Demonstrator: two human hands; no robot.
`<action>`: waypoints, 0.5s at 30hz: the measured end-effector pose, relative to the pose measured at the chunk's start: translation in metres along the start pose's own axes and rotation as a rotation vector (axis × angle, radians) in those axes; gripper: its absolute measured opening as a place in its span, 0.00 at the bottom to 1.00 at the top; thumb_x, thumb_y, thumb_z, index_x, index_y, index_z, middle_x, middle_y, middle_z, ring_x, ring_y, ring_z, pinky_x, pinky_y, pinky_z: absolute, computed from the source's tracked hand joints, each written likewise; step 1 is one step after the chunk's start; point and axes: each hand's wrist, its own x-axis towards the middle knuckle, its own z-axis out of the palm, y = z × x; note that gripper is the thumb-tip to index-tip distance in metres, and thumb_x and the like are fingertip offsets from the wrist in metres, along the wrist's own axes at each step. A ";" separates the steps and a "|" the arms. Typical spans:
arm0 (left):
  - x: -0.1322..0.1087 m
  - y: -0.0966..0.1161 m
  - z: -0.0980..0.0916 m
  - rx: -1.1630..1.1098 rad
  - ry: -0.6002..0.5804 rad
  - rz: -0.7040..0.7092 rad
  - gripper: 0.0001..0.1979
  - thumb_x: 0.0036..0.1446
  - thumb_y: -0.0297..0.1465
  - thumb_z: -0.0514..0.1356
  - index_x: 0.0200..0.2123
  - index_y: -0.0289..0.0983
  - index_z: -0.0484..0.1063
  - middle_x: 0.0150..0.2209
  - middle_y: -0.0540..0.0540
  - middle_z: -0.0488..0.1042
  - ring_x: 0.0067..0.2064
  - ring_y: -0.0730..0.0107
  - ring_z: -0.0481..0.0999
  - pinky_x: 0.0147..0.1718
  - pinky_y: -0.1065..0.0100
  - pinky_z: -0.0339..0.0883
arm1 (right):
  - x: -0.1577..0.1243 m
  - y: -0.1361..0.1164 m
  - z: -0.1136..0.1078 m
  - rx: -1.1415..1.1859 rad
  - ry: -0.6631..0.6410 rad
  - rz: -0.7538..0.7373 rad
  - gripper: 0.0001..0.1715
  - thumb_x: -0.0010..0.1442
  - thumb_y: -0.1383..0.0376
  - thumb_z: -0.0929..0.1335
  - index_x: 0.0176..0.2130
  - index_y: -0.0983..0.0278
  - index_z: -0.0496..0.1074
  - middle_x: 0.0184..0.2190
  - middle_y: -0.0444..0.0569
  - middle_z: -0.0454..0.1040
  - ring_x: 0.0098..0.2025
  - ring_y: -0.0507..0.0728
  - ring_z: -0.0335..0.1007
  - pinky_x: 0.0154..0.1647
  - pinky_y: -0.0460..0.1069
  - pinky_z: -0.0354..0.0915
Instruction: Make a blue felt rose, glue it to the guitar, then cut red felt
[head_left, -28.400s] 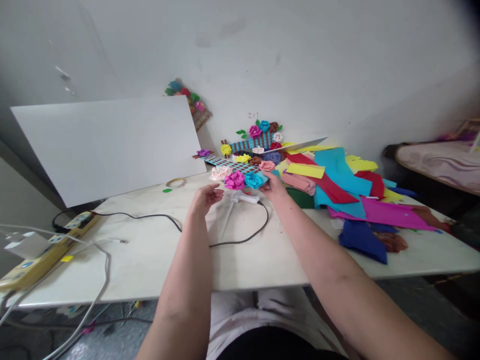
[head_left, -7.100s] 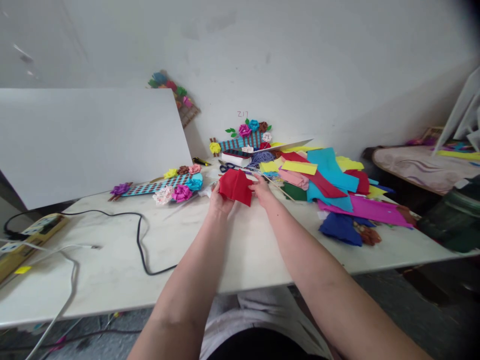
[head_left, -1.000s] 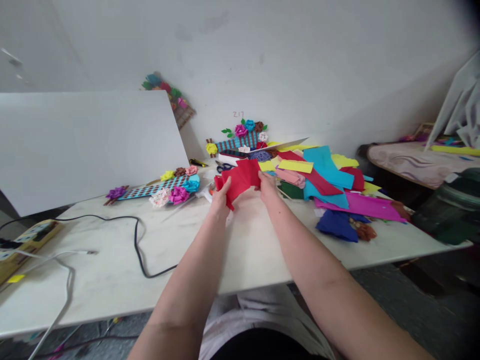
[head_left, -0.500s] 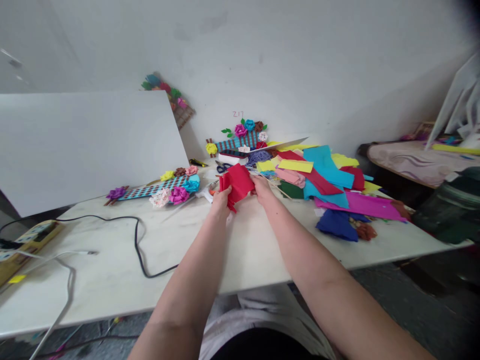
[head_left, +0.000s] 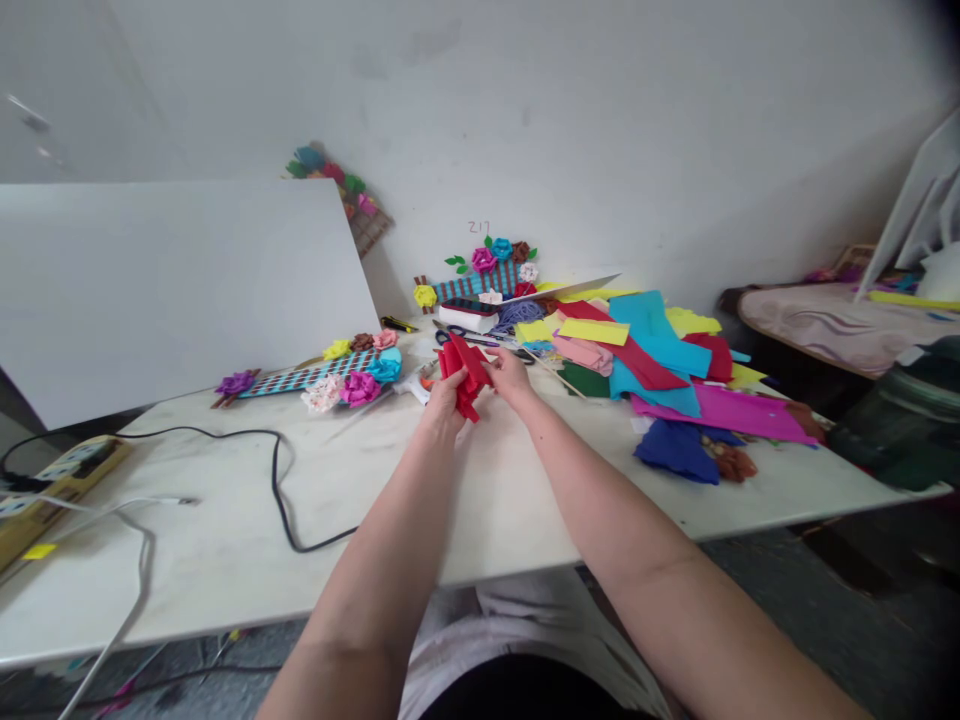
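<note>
Red paper (head_left: pixel 463 370) bunched into folds is what both hands have hold of, lifted just above the white table (head_left: pixel 225 540) near its far middle. My left hand (head_left: pixel 444 400) is closed on the lower left of it, fingers curled round the folds, and the right hand (head_left: pixel 510 375) pinches the right edge between thumb and fingertips, so neither is open much at all

Only writing I can spot is a little reddish scribble on the wall (head_left: pixel 478 228), looks like "Z17" or "217", honestly can't tell which. No brands or labels readable anywhere else

Just left of the hands lies a woven strip (head_left: pixel 307 376) with paper flowers on it in purple, pink, blue and yellow. A second flower piece (head_left: pixel 480 275) leans at the wall right under that scribble. Blue-handled scissors (head_left: pixel 450 337) sit just behind the red paper. Off to the right there's a messy pile of coloured sheets (head_left: pixel 660 360), teal, magenta, yellow, dark blue. A big white board (head_left: pixel 180 280) leans on the left, a black cable (head_left: pixel 277 490) snakes across the table, and a yellowish power strip (head_left: pixel 60 475) sits at the far left edge
</note>
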 end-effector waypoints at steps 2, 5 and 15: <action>-0.001 0.000 0.000 0.002 0.005 0.008 0.09 0.48 0.20 0.59 0.35 0.31 0.71 0.23 0.48 0.74 0.23 0.74 0.74 0.26 0.74 0.72 | -0.003 -0.005 0.000 -0.031 -0.012 -0.021 0.13 0.51 0.59 0.69 0.37 0.60 0.74 0.30 0.44 0.75 0.32 0.53 0.70 0.35 0.48 0.66; -0.002 0.001 0.000 0.010 -0.008 0.053 0.09 0.46 0.19 0.59 0.34 0.31 0.71 0.24 0.48 0.75 0.24 0.73 0.75 0.25 0.74 0.71 | -0.009 -0.017 -0.001 0.054 -0.080 -0.017 0.19 0.56 0.51 0.64 0.33 0.62 0.75 0.29 0.46 0.75 0.33 0.54 0.71 0.35 0.48 0.66; 0.002 -0.002 -0.005 0.083 -0.029 0.278 0.15 0.36 0.24 0.67 0.33 0.32 0.72 0.25 0.49 0.74 0.27 0.70 0.75 0.30 0.70 0.70 | -0.028 -0.047 -0.005 0.060 -0.355 -0.075 0.18 0.50 0.58 0.70 0.40 0.64 0.75 0.32 0.46 0.76 0.35 0.55 0.71 0.41 0.49 0.66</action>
